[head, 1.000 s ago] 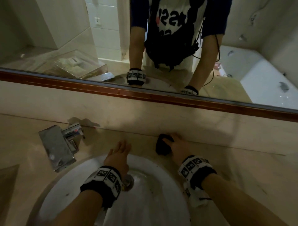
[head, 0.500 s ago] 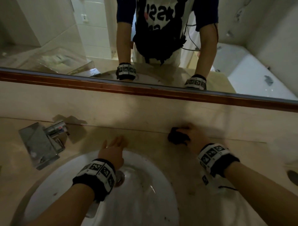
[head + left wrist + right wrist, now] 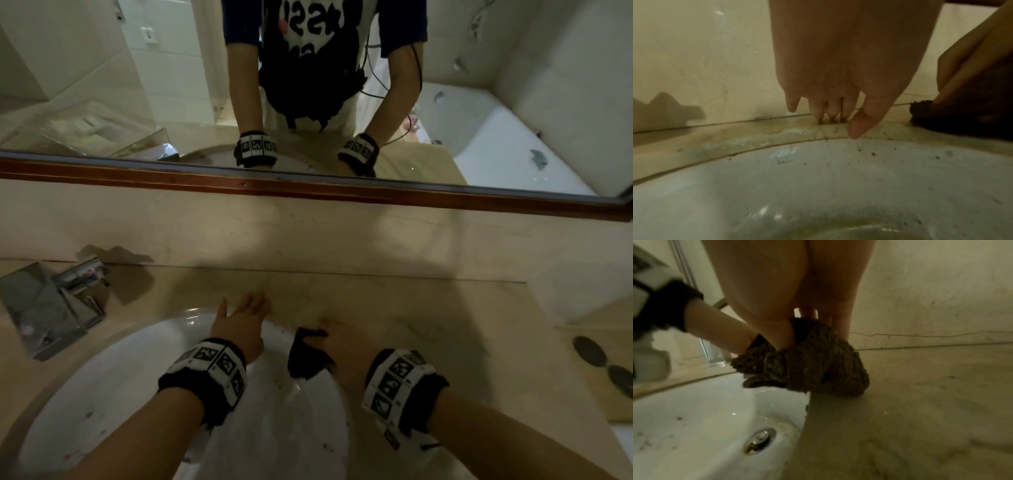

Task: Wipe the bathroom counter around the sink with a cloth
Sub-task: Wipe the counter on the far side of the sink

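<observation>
My left hand (image 3: 239, 325) reaches forward with straight, slightly spread fingers (image 3: 833, 107), the middle fingertips touching the beige stone tabletop (image 3: 394, 301) just past the white sink rim (image 3: 164, 329); the thumb points down, holding nothing. My right hand (image 3: 346, 346) lies just beside it, palm down, its grip closed around a dark, nubbly bunched cloth (image 3: 818, 356). Both wrists wear black bands with white marker tiles.

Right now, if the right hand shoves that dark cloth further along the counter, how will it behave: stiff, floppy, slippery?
Probably floppy: the dark nubbly cloth is bunched in folds under the right hand, one flap drooping over the white sink rim. Its coarse pile should drag rather than slide on the beige stone counter. Likely light, though possibly damp.
</observation>
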